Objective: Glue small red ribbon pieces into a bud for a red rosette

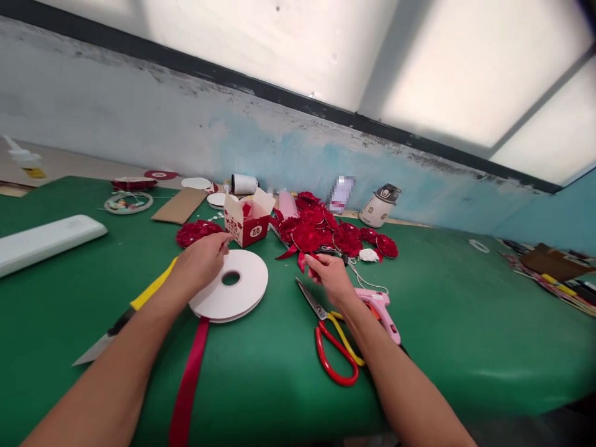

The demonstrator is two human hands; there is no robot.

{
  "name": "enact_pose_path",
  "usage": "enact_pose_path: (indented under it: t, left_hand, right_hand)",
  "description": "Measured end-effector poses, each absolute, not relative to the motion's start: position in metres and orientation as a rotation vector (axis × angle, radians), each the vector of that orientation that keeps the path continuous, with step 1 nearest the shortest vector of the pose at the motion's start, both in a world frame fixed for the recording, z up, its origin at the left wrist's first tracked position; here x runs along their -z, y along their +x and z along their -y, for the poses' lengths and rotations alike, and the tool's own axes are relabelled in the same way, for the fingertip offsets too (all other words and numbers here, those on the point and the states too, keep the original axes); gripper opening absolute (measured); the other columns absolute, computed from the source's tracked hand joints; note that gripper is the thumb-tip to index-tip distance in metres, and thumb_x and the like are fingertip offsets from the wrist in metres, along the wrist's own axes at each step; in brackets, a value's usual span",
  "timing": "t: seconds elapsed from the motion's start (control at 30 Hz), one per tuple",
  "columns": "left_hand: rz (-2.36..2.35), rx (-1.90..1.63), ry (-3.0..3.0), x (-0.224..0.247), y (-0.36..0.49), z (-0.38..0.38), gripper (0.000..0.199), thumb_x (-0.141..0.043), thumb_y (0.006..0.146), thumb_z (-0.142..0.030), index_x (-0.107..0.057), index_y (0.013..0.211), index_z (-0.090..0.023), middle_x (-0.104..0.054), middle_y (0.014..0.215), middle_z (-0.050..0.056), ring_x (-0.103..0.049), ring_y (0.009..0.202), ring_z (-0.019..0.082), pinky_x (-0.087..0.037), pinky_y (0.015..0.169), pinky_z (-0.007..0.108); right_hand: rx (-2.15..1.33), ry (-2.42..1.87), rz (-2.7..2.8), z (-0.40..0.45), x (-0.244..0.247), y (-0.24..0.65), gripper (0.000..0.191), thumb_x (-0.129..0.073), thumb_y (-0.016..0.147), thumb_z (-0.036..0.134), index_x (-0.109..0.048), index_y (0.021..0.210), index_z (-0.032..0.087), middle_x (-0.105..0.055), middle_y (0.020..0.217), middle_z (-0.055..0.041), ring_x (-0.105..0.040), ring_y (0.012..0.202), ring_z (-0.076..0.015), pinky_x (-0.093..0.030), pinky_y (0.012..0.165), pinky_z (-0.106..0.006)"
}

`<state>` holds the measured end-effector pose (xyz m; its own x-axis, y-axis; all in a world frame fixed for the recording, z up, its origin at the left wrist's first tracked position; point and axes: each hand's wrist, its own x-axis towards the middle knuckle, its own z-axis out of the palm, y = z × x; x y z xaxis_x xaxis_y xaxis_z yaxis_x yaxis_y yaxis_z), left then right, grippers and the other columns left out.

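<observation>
My left hand (202, 261) is closed in a pinch above the white ribbon spool (251, 285), near a red and white box (255, 231); a tiny reddish bit shows at its fingertips. From under the spool a dark red ribbon (192, 372) runs toward me. My right hand (329, 276) also pinches, in front of a heap of red fabric flowers (310, 233). Red ribbon tails lie right by its fingertips, so what it holds cannot be told. Scissors with red and yellow handles (333, 363) lie open below it, beside a pink glue gun (379, 304).
Left of my forearm lies a yellow-handled knife (156, 285), its blade toward me. A long white case (51, 242), a brown card (180, 205) and another red flower (195, 233) are on the green table. A bottle (379, 208) and a phone (342, 194) stand by the wall.
</observation>
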<state>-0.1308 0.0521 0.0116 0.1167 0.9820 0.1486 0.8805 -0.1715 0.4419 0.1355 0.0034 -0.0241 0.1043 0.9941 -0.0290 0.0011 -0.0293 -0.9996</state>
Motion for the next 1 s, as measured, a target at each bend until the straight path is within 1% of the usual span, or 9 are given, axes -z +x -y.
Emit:
enact_pose_path:
  t: [0.1, 0.23, 0.37, 0.47, 0.57, 0.67, 0.8, 0.9, 1.0]
  left_hand:
    - [-2.034, -0.500, 2.158, -0.002, -0.132, -0.056, 0.044, -0.029, 0.086, -0.023, -0.053, 0.123, -0.019, -0.064, 0.109, 0.015, -0.055, 0.100, 0.033, -0.042, 0.071, 0.039]
    - [-2.102, -0.332, 2.105, 0.006, -0.133, -0.055, 0.043, -0.028, 0.088, -0.027, -0.050, 0.123, -0.017, -0.063, 0.111, 0.019, -0.058, 0.094, 0.036, -0.041, 0.065, 0.039]
    - [-2.054, -0.346, 2.257, 0.010, -0.127, -0.049, 0.039, -0.030, 0.087, -0.022, -0.051, 0.118, -0.014, -0.064, 0.108, 0.018, -0.059, 0.091, 0.035, -0.040, 0.063, 0.037]
    - [-2.034, -0.386, 2.368, 0.008, -0.110, -0.041, 0.036, -0.029, 0.084, -0.015, -0.054, 0.110, -0.012, -0.063, 0.105, 0.019, -0.059, 0.090, 0.034, -0.039, 0.060, 0.036]
    - [-2.018, -0.329, 2.408, 0.003, -0.090, -0.034, 0.035, -0.028, 0.082, -0.011, -0.057, 0.103, -0.011, -0.061, 0.095, 0.020, -0.059, 0.086, 0.034, -0.037, 0.053, 0.033]
    - [-1.971, -0.279, 2.463, -0.001, -0.074, -0.032, 0.034, -0.027, 0.082, -0.009, -0.059, 0.092, -0.010, -0.060, 0.091, 0.022, -0.059, 0.085, 0.036, -0.035, 0.051, 0.033]
    - [-1.946, -0.268, 2.473, -0.003, -0.060, -0.039, 0.030, -0.030, 0.080, -0.009, -0.060, 0.083, -0.010, -0.062, 0.083, 0.023, -0.060, 0.078, 0.035, -0.038, 0.053, 0.035]
    - [-1.939, -0.287, 2.454, -0.004, -0.049, -0.050, 0.029, -0.034, 0.078, -0.009, -0.062, 0.083, -0.010, -0.064, 0.081, 0.024, -0.062, 0.073, 0.035, -0.041, 0.056, 0.038]
    - [-1.915, -0.302, 2.439, -0.001, -0.038, -0.062, 0.031, -0.035, 0.076, -0.009, -0.065, 0.084, -0.009, -0.064, 0.084, 0.029, -0.063, 0.073, 0.038, -0.042, 0.057, 0.042]
  right_hand:
    - [-1.101, -1.315, 1.199, -0.001, 0.021, 0.145, 0.033, -0.067, 0.069, 0.045, -0.068, 0.069, 0.012, -0.048, 0.047, 0.0041, -0.038, 0.041, -0.0059, -0.027, 0.040, -0.020]
    - [-1.190, -1.306, 1.364, 0.001, 0.018, 0.146, 0.035, -0.064, 0.073, 0.047, -0.070, 0.074, 0.012, -0.047, 0.050, 0.0042, -0.036, 0.040, -0.0046, -0.025, 0.041, -0.020]
    - [-1.341, -1.283, 1.497, 0.001, 0.019, 0.145, 0.035, -0.061, 0.077, 0.045, -0.070, 0.079, 0.012, -0.045, 0.048, 0.0049, -0.038, 0.040, -0.0050, -0.026, 0.040, -0.018]
    - [-1.409, -1.288, 1.597, 0.002, 0.016, 0.148, 0.033, -0.058, 0.080, 0.042, -0.070, 0.086, 0.012, -0.051, 0.049, 0.0033, -0.043, 0.043, -0.0062, -0.031, 0.042, -0.017]
    - [-1.456, -1.231, 1.685, 0.006, 0.011, 0.149, 0.030, -0.055, 0.083, 0.037, -0.070, 0.092, 0.013, -0.056, 0.054, 0.0017, -0.046, 0.046, -0.0065, -0.037, 0.046, -0.017]
    - [-1.486, -1.174, 1.735, 0.010, 0.006, 0.149, 0.028, -0.055, 0.084, 0.032, -0.068, 0.099, 0.014, -0.057, 0.057, 0.0009, -0.049, 0.049, -0.0076, -0.040, 0.048, -0.018]
    - [-1.501, -1.133, 1.802, 0.015, 0.004, 0.144, 0.030, -0.056, 0.083, 0.031, -0.065, 0.105, 0.013, -0.056, 0.055, 0.0020, -0.047, 0.045, -0.0076, -0.038, 0.045, -0.019]
    - [-1.523, -1.072, 1.899, 0.017, 0.005, 0.140, 0.031, -0.057, 0.083, 0.029, -0.064, 0.109, 0.014, -0.057, 0.053, 0.0030, -0.046, 0.043, -0.0070, -0.036, 0.043, -0.018]
    - [-1.532, -1.061, 1.927, 0.017, 0.007, 0.138, 0.028, -0.057, 0.083, 0.026, -0.065, 0.107, 0.013, -0.056, 0.052, 0.0037, -0.046, 0.041, -0.0057, -0.035, 0.044, -0.017]
